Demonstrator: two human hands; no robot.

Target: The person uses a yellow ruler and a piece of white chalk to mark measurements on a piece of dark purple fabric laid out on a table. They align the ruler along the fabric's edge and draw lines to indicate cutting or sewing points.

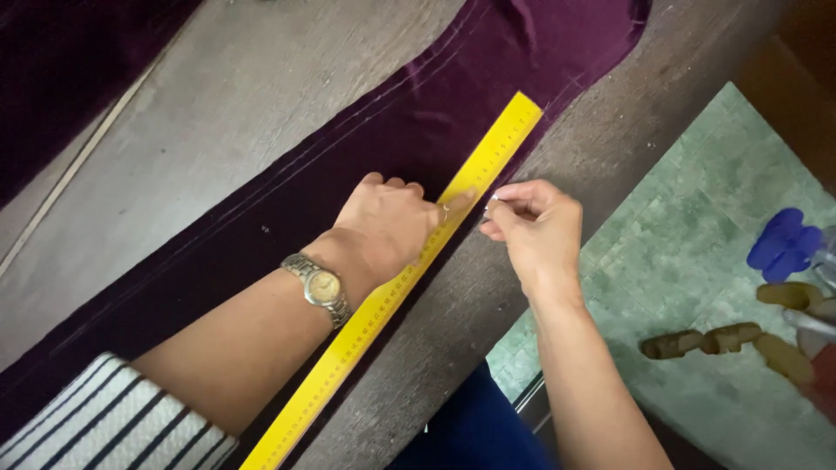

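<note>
A long strip of dark purple velvet cloth (383, 148) lies slantwise on a grey wooden table (235, 96). Along its right edge rests a long yellow ruler (366, 326). My left hand (392, 222), with a metal wristwatch (320, 287) on the wrist, presses flat on the ruler and the cloth. My right hand (535, 231) hovers just right of the ruler, its thumb and finger pinched on a small pale bit, perhaps chalk, too small to tell.
More dark purple cloth (52, 78) lies at the far left. Beyond the table's right edge is a green tiled floor (697, 235) with blue sandals (784, 244) and brown sandals (723, 339). A striped sleeve (104, 418) covers my left upper arm.
</note>
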